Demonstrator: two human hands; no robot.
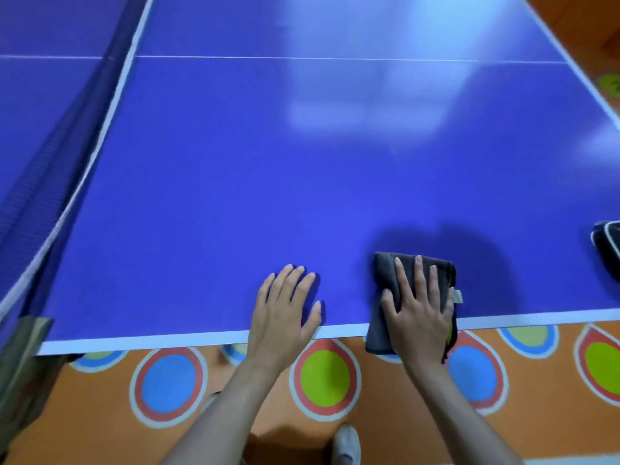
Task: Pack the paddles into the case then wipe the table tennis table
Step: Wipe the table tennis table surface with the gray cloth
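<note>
The blue table tennis table (302, 182) fills the view, its white near edge running across the bottom. My right hand (416, 310) lies flat, fingers straight, pressing a folded dark grey cloth (382, 286) onto the table at that near edge; part of the cloth hangs over the edge. My left hand (285, 307) rests flat on the bare table surface beside it, fingers spread. A dark paddle case (609, 250) with white piping shows only partly at the right border. No paddles are visible.
The net (60, 156) with its white top band runs along the left side. A brownish object (23, 364) sits at the table's near left corner. Below the edge is an orange floor with coloured circles (325, 377), and my shoe (347, 444).
</note>
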